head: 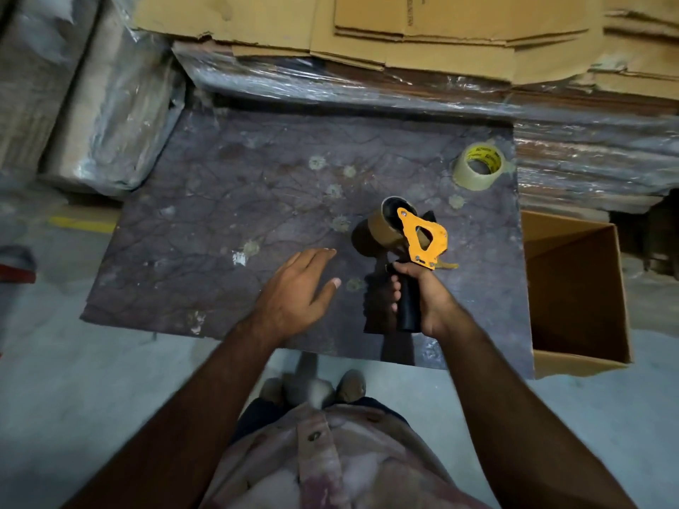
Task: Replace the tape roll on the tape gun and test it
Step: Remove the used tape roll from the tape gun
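My right hand (426, 303) grips the black handle of a tape gun (415, 240) with an orange metal frame, held above the dark marbled tabletop (227, 222). A brown tape roll (382, 233) sits on the gun's spindle. My left hand (297, 292) hovers flat over the tabletop to the left of the gun, fingers spread, holding nothing. A second tape roll (479, 167), clear with a yellow printed core, lies flat at the table's far right corner.
An open cardboard box (577, 288) stands on the floor right of the table. Flattened cardboard (404, 27) lies stacked on plastic-wrapped pallets (367, 86) behind. Wrapped bundles (110, 104) lean at the left. My shoes (312, 387) stand at the table's near edge.
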The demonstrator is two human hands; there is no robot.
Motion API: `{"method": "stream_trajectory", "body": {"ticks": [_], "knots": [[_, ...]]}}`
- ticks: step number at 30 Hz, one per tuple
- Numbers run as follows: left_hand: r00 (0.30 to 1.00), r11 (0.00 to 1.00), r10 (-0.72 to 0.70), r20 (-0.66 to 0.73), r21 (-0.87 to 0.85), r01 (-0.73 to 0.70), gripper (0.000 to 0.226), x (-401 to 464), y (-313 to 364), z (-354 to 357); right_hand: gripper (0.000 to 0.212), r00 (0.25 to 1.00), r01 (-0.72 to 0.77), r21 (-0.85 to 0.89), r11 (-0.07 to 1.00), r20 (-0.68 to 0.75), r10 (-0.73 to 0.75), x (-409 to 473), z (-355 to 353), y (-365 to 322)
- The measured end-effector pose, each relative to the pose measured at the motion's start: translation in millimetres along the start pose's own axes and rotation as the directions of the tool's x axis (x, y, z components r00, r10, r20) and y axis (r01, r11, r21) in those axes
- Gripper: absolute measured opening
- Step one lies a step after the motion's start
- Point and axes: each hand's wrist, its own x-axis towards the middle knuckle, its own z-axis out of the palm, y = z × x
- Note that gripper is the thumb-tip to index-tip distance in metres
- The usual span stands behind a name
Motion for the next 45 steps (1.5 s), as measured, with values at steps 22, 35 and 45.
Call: {"method": "stream_trajectory", "body": {"ticks": [22, 35, 45], "knots": [[0.931, 0.162, -0.182, 0.317, -0.924, 0.347, 0.041, 45, -37, -129, 0.04, 0.481, -0.074, 0.243, 0.967, 0.858, -0.179, -88, 154, 40], [0.96, 0.476, -0.279, 0.019, -0.866, 0.155, 0.032, 21, -59, -169, 0.065, 0.88, 0.313, 0.054, 0.948, 0.361, -0.31, -117, 183, 48], [0.99, 0.596, -0.116, 0.078, -0.792, 0.132, 0.056, -4, -56, -189, 0.062, 0.931, 0.36, -0.059, 0.931, 0.083, -0.355, -133, 201, 66]]}}
